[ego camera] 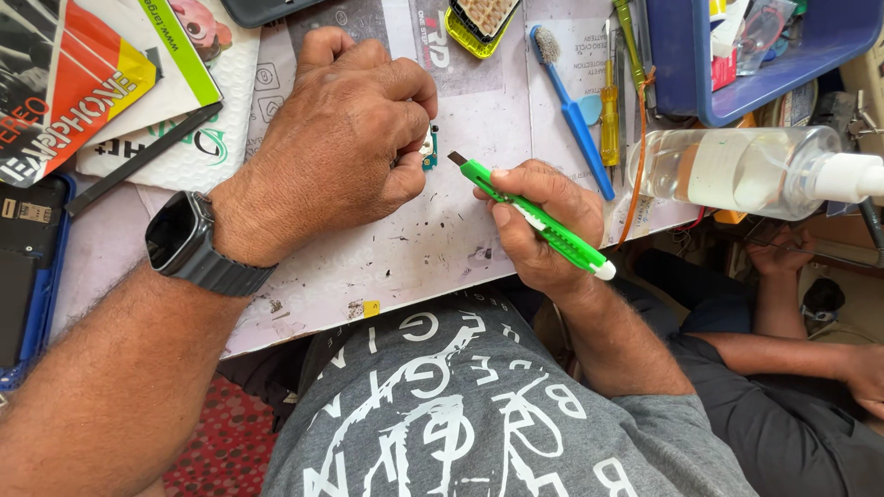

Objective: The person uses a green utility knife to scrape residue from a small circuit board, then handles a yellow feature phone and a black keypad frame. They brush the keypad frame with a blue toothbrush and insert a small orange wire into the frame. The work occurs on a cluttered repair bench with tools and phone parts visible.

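Right, left hand (345, 138) is curled tight, fingertips pinching a small teal circuit board (430, 150) down on the bench mat (442, 239), roughly mid-bench and toward the far edge. Only a sliver of the board shows past the fingers. Black watch (189, 244) sits on that wrist.

Right hand (543, 221) is closed around a green utility knife (534, 219), held like a pen. Its short blade points at the board and stops just beside it; can't tell if it touches. The knife's white end sticks out past the heel of the hand, over the bench's near edge.

Mat is scuffed and flecked with dark debris.

Around it:
- blue toothbrush (571, 110) lying just right of the hands, bristles toward the far edge
- yellow-handled screwdriver (610, 120) beside the brush
- clear pump bottle (737, 170) on its side at the right edge
- blue plastic bin (773, 55) in the far right corner, full of odds and ends
- printed packaging (101, 83) at the far left corner, with a black strip (143, 158) lying across it

Another person's arm (792, 322) shows below the right edge, well apart from the work.
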